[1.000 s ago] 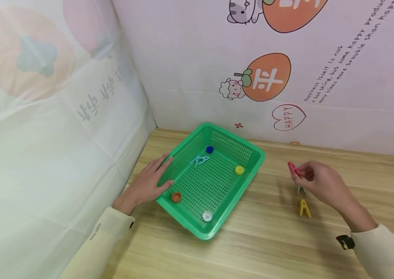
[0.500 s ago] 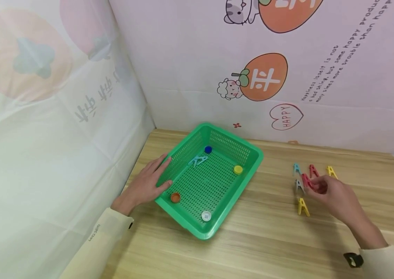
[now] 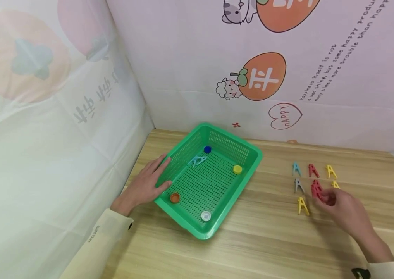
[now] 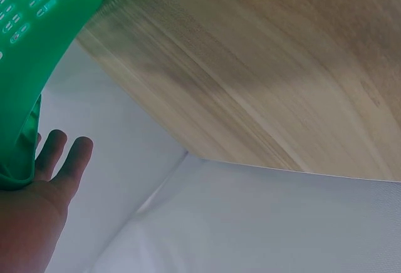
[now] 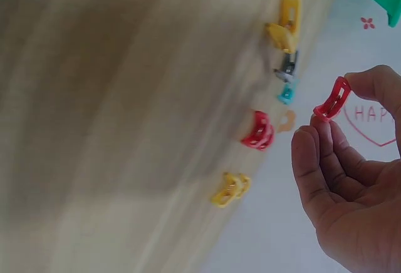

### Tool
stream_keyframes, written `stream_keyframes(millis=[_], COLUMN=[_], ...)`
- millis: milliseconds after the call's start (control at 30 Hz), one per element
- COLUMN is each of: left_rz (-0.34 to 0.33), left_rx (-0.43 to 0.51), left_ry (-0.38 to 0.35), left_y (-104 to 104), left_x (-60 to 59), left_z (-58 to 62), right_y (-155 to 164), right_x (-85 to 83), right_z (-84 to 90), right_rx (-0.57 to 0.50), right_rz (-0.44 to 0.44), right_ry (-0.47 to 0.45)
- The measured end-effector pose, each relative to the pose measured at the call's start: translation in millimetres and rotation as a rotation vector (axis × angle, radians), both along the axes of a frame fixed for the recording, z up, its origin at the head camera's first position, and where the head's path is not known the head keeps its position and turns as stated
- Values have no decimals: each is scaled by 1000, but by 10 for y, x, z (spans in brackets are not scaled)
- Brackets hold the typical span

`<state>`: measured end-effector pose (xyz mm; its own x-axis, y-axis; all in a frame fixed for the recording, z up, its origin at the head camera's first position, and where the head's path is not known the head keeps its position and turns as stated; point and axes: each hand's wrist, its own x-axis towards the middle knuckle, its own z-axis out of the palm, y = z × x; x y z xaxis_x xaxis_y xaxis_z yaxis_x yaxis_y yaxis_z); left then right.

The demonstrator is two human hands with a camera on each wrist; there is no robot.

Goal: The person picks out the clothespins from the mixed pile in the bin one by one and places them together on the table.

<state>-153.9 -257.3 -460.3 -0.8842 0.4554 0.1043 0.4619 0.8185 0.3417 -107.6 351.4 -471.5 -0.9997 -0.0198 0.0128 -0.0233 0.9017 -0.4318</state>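
My right hand (image 3: pixel 326 198) pinches a red clothespin (image 3: pixel 317 189) between thumb and fingertips, low over the table among a cluster of pegs. The right wrist view shows the same red clothespin (image 5: pixel 332 99) held at my fingertips (image 5: pixel 321 136). Around it stand a teal peg (image 3: pixel 296 169), a red peg (image 3: pixel 312 170), a yellow peg (image 3: pixel 331 171), a grey peg (image 3: pixel 298 185) and a nearer yellow peg (image 3: pixel 302 205). My left hand (image 3: pixel 153 179) rests flat, fingers straight, against the left rim of the green basket (image 3: pixel 252 170); the left wrist view shows the hand (image 4: pixel 44 179) beside the basket (image 4: pixel 37 29).
Inside the basket lie a blue cap (image 3: pixel 207 149), a yellow cap (image 3: pixel 237 169), an orange cap (image 3: pixel 174 198), a white cap (image 3: pixel 205 216) and a pale blue peg (image 3: pixel 197 160). Printed cloth walls close off the back and left of the wooden table (image 3: pixel 259 240).
My right hand has carried the red clothespin rightward and nearer to me, down into the group of pegs. The left hand and the basket have stayed put.
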Motion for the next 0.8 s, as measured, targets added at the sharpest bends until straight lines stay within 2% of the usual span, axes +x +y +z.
stream_keyframes(millis=[300,567,800], left_rz=[-3,3,2], left_rx=[-1,-6,-1], left_ry=[9,9,4], left_y=[2,-1,-8], left_x=[9,11,8], left_z=[5,6,-6], right_y=[105,209,242], right_x=[63,126,129], right_z=[-163,-317,-376], right_rx=[6,13,31], right_rz=[-48,-69,-76], right_ry=[-13,-86,-87])
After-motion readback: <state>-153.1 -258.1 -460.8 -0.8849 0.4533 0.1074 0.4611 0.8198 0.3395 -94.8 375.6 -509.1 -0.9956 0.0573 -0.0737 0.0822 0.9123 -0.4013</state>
